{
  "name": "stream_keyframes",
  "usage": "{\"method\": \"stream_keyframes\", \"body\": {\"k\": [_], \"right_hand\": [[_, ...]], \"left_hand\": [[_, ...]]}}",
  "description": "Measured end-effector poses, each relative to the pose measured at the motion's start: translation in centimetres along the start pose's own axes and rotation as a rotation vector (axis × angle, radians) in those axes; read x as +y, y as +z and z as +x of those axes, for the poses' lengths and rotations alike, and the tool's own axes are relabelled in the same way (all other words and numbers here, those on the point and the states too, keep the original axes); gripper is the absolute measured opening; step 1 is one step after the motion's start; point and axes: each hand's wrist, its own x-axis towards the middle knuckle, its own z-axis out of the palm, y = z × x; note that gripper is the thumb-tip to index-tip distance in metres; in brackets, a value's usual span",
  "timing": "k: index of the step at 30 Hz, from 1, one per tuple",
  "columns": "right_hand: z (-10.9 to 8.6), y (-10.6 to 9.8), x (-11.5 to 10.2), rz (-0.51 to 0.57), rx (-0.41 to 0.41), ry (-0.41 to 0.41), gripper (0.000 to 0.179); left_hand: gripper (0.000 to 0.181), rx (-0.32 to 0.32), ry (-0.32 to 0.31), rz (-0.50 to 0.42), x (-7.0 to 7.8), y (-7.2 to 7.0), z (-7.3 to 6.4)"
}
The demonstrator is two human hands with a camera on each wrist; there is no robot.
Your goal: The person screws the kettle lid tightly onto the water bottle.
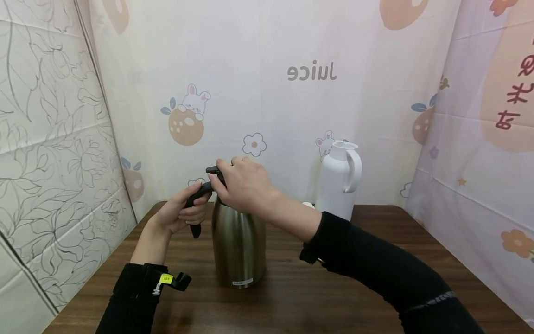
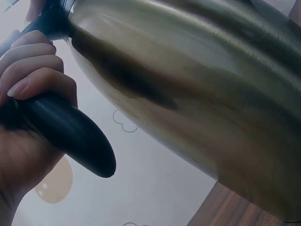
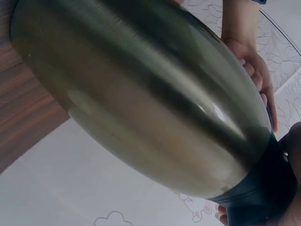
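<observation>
Left grip curled round the black handle of a metallic vacuum jug; right grip wrapped over its black top, fingers bent. We see the metallic vacuum jug upright on the wood-grain counter, nearer us than the white jug, and left of it.

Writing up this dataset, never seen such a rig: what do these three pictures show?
There's no robot: a person works with bare hands, the left hand and the right hand. The wide picture comes from the head, looking forward and down; the two close-ups come from the left and right wrists. On the brown table stand a metallic jug and, farther back to the right, a white jug. The left hand grips the metallic jug's black handle; the right hand grips its black top.
</observation>
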Motion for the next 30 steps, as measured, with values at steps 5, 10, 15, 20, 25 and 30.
{"method": "stream_keyframes", "body": {"k": [5,10,15,20,25,30], "right_hand": [[0.1,-0.5,1.2,0.097,-0.038,-0.084,0.051],[0.4,-0.1,3.2,0.198,-0.037,-0.251,0.051],[1.0,0.7,5.1,0.341,-0.001,-0.449,0.048],[1.4,1.2,6.0,0.449,0.017,-0.541,0.046],[1.3,1.4,6.0,0.438,0.044,-0.543,0.044],[1.1,1.4,5.6,0.391,0.057,-0.490,0.044]], "left_hand": [[0.048,-0.013,0.004,-0.010,0.0,0.0,0.0],[0.048,-0.022,0.007,-0.016,0.0,-0.1,0.0],[0.048,-0.054,0.021,-0.037,-0.1,-0.2,0.1],[0.048,-0.053,0.018,-0.052,-0.1,-0.1,0.1],[0.048,-0.048,0.016,-0.045,-0.1,0.0,0.1],[0.048,-0.041,0.014,-0.036,-0.1,0.0,0.1]]}}
